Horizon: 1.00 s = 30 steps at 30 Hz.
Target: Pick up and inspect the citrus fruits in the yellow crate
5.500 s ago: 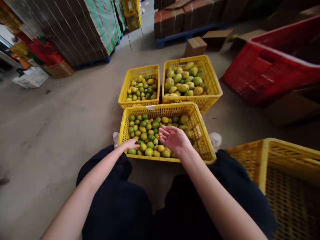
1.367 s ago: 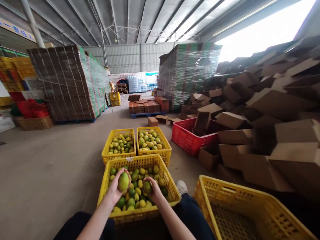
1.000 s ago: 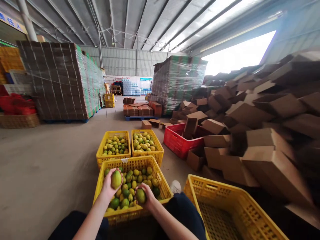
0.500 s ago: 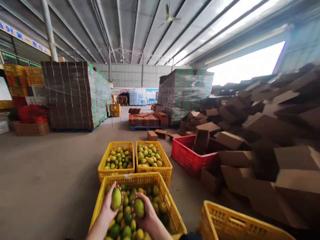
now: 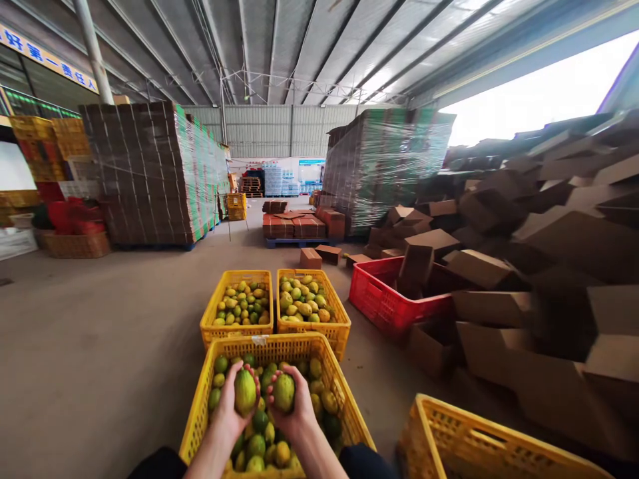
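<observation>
"Well, how's the grip?"

"Left hand (image 5: pixel 228 407) clasps one green fruit (image 5: pixel 245 392), right hand (image 5: pixel 299 408) another green fruit (image 5: pixel 284 392), both above the near yellow crate (image 5: pixel 294 344). Looks like a holding step; moving either calls for steady support."

1. The head view looks from the person's own eye level, forward and somewhat down.
2. Its lower middle takes in, at close range, the left hand (image 5: pixel 232 407) and right hand (image 5: pixel 298 407) from above and behind, over the front yellow crate (image 5: pixel 344 403).
3. Its wide field reaches across the floor (image 5: pixel 124 346) to the far wall (image 5: pixel 269 133), with the roof (image 5: pixel 284 46) along the top.
</observation>
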### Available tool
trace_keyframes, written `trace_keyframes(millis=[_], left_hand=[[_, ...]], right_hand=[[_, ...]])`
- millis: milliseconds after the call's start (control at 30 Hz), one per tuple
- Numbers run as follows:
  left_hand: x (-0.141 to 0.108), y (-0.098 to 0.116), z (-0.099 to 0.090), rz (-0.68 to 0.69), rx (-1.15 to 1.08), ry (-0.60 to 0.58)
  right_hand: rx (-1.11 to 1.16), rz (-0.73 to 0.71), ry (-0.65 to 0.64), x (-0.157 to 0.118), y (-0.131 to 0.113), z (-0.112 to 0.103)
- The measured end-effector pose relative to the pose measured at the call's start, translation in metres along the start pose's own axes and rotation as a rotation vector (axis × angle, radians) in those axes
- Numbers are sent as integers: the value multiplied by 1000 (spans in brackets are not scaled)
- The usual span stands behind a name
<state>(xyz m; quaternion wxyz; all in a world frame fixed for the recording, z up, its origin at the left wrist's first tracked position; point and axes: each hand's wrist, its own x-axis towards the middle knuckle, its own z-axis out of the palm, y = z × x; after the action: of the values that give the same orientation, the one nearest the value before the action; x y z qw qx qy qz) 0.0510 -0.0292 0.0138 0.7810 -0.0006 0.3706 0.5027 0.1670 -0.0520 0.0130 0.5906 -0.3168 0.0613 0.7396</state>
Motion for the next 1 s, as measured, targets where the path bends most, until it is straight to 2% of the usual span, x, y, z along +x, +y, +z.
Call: trace_keyframes(millis=[233, 400, 500, 633, 800, 1000], left_hand=[[9, 5, -2, -28, -40, 7], [14, 13, -6, 0, -39, 33], [14, 17, -5, 30, -35, 34], [11, 19, -2, 29, 7, 31], [5, 15, -1, 79, 77, 8], [-5, 17, -2, 137, 117, 3]], right_hand=[[45, -49, 16, 16, -2, -4], [39, -42, 15, 25, 1, -7], [36, -90, 49, 27, 1, -5], [31, -121, 96, 27, 7, 3], [-2, -116, 67, 24, 22, 12], [-54, -154, 76, 23, 28, 12]])
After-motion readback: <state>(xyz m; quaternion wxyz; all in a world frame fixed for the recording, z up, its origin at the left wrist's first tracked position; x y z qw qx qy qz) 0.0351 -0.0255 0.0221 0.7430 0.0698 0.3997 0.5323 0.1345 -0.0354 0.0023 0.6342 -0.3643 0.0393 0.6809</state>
